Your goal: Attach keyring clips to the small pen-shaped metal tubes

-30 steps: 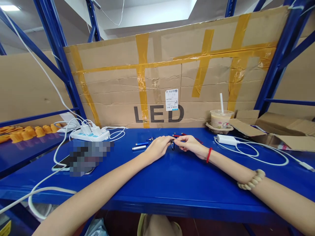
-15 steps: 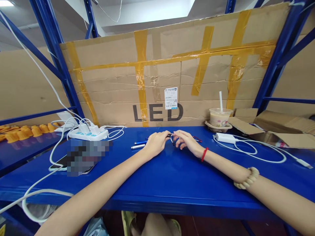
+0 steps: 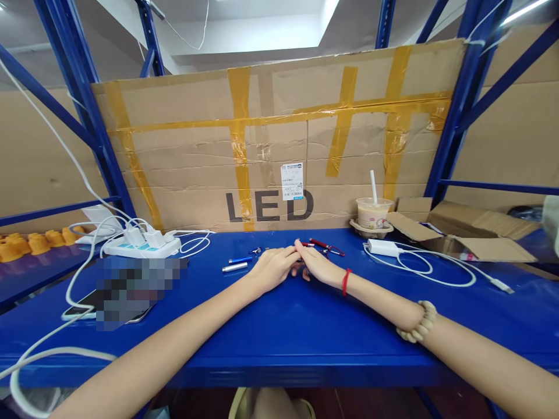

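Now, just right of the silver tube point(image 3: 234, 267), the left hand point(image 3: 271, 269) and right hand point(image 3: 321, 267) have closed together, fingers touching; the small dark item that showed between them is covered, presumably under the fingers, so I cannot tell either grip.
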`<move>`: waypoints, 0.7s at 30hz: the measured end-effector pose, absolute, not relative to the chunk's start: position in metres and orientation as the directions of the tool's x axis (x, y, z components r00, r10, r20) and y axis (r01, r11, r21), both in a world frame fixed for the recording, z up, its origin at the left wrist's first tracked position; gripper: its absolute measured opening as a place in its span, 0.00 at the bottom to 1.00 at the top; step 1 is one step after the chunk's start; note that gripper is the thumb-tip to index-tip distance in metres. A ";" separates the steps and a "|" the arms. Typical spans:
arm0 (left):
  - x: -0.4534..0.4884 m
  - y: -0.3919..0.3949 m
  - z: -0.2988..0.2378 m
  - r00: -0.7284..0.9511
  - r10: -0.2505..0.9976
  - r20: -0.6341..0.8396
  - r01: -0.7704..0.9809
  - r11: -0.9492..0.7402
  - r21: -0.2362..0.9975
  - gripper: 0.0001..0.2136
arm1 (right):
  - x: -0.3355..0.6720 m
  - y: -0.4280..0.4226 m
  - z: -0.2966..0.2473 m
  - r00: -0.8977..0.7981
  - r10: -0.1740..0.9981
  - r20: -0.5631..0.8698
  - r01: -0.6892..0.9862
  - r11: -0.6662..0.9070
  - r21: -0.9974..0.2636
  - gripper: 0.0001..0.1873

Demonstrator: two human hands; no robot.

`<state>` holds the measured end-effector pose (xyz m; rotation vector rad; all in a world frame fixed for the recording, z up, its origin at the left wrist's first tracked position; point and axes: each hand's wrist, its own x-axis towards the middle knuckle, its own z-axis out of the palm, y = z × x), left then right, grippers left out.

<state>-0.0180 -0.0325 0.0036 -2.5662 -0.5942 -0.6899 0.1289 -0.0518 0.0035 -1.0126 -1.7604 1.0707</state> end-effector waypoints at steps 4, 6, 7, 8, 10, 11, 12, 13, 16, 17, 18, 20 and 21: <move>-0.017 -0.037 0.003 0.790 0.287 0.541 0.491 -0.826 -0.277 0.10 | 0.132 -0.052 0.002 -0.309 0.935 0.176 0.350 0.283 -0.893 0.34; -0.015 -0.040 0.003 0.785 0.304 0.539 0.484 -0.845 -0.228 0.10 | 0.133 -0.053 0.003 -0.301 0.932 0.200 0.399 0.314 -0.862 0.35; -0.014 -0.041 0.004 0.779 0.317 0.541 0.482 -0.854 -0.194 0.10 | 0.134 -0.054 0.003 -0.303 0.926 0.226 0.419 0.342 -0.841 0.35; -0.014 -0.042 0.004 0.773 0.330 0.542 0.479 -0.864 -0.157 0.09 | 0.134 -0.055 0.004 -0.308 0.916 0.257 0.437 0.376 -0.817 0.34; -0.013 -0.044 0.004 0.755 0.352 0.554 0.468 -0.880 -0.079 0.08 | 0.133 -0.057 0.006 -0.312 0.896 0.314 0.479 0.434 -0.763 0.34; -0.013 -0.044 0.004 0.745 0.360 0.562 0.457 -0.888 -0.037 0.08 | 0.133 -0.058 0.007 -0.311 0.890 0.333 0.500 0.451 -0.739 0.34; -0.013 -0.044 0.003 0.735 0.364 0.571 0.441 -0.897 0.004 0.07 | 0.133 -0.059 0.007 -0.308 0.888 0.342 0.521 0.458 -0.720 0.34; -0.013 -0.043 0.003 0.726 0.367 0.582 0.422 -0.906 0.046 0.06 | 0.133 -0.060 0.008 -0.306 0.888 0.343 0.540 0.459 -0.706 0.34; -0.012 -0.040 0.000 0.695 0.374 0.613 0.355 -0.921 0.160 0.05 | 0.134 -0.061 0.010 -0.316 0.895 0.316 0.569 0.445 -0.692 0.35; -0.012 -0.039 -0.001 0.686 0.378 0.622 0.335 -0.923 0.191 0.04 | 0.134 -0.061 0.011 -0.317 0.898 0.305 0.573 0.438 -0.693 0.34; -0.011 -0.038 -0.002 0.674 0.386 0.630 0.321 -0.921 0.221 0.03 | 0.135 -0.061 0.010 -0.315 0.901 0.297 0.571 0.430 -0.699 0.34; -0.010 -0.035 -0.003 0.629 0.424 0.652 0.311 -0.905 0.289 0.05 | 0.135 -0.060 0.010 -0.294 0.912 0.284 0.575 0.407 -0.710 0.33; -0.009 -0.035 -0.004 0.601 0.445 0.664 0.309 -0.895 0.321 0.09 | 0.135 -0.059 0.009 -0.282 0.917 0.281 0.584 0.397 -0.708 0.32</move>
